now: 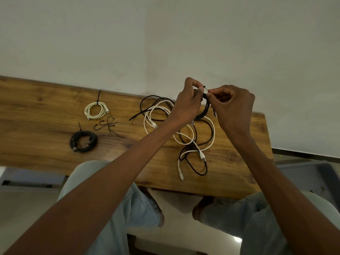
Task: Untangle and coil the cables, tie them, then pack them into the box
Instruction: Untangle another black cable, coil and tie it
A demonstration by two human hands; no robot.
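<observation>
black cable (203, 112) coil gripped by left hand (187, 105); right hand (231, 105) fingers pinching tie (206, 88).

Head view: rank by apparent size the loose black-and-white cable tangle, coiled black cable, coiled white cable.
1. Loose black-and-white cable tangle, clearly largest.
2. Coiled black cable and coiled white cable look alike; the black one lies nearer the camera, so no ranking.

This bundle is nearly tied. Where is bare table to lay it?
Bare wood lies between the black coil and the loose cable tangle, and left of the white coil. The table's right half is crowded.
</observation>
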